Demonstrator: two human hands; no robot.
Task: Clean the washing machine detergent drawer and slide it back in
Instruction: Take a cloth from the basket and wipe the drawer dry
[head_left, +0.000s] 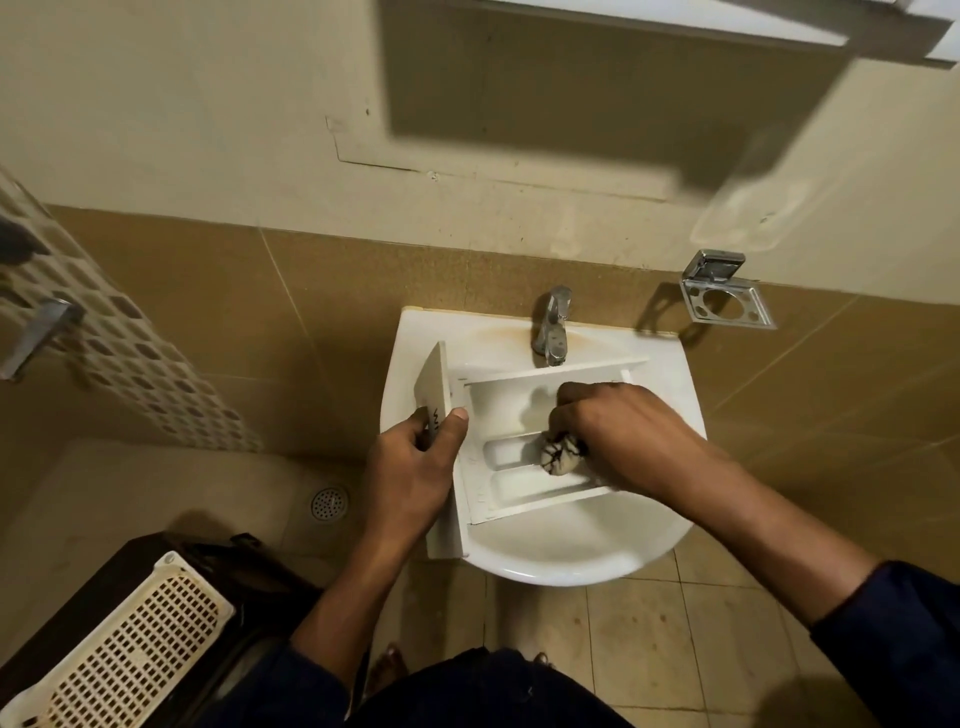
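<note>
A white detergent drawer (506, 410) lies across the white wash basin (582, 551), its front panel at the left. My left hand (415, 467) grips that front panel, thumb on top. My right hand (618, 431) holds a small bunched cloth (561, 455), pale with dark marks, and presses it into a compartment near the middle of the drawer. Part of the cloth is hidden under my fingers.
A chrome tap (551, 326) stands at the basin's back edge, just above the drawer. A metal holder (724, 293) is fixed to the wall at right. A floor drain (329, 504) and a cream perforated basket (119, 644) are at lower left.
</note>
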